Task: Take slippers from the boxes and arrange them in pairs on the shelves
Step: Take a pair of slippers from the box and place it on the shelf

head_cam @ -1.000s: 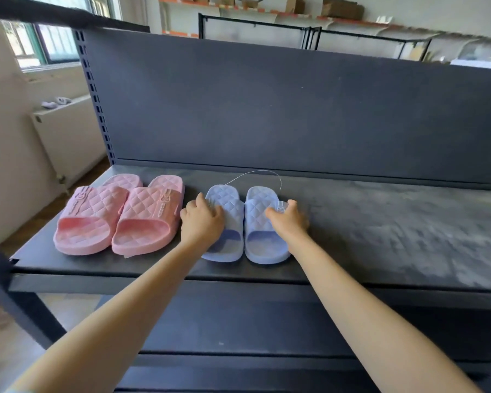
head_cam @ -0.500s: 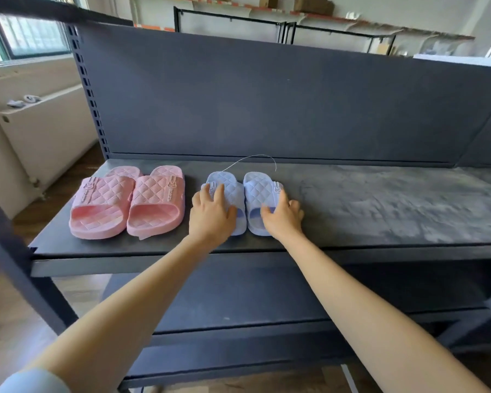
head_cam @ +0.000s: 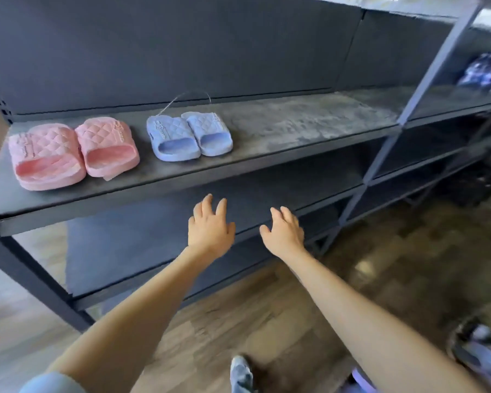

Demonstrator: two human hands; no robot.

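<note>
View: head camera, looking forward and down at a dark metal rack.
Top shelf [head_cam: 295,123]: carries two pairs at its left end; the surface to their right is bare up to the upright post.
Pink slippers [head_cam: 71,151]: far left on the top shelf, the two side by side and touching, heel openings facing the near edge.
Blue slippers [head_cam: 189,136]: just right of the pink pair with a small gap between, set side by side and touching, same heading.
Thin cord [head_cam: 187,96]: loops up behind the blue pair; it appears to join the two.
Left hand [head_cam: 210,228]: empty, fingers spread and relaxed, below and in front of the top shelf's near edge, apart from the slippers.
Right hand [head_cam: 284,232]: empty, fingers loosely extended, just right of the left hand.
Lower shelves [head_cam: 142,251]: no slippers visible on them.
Blurred container [head_cam: 476,350]: near right on the floor; possibly a supply box, too smeared to confirm.
Done: two pairs placed and aligned.
Left: judged early stage; further pairs are to be fetched and set to the right of the blue pair.
</note>
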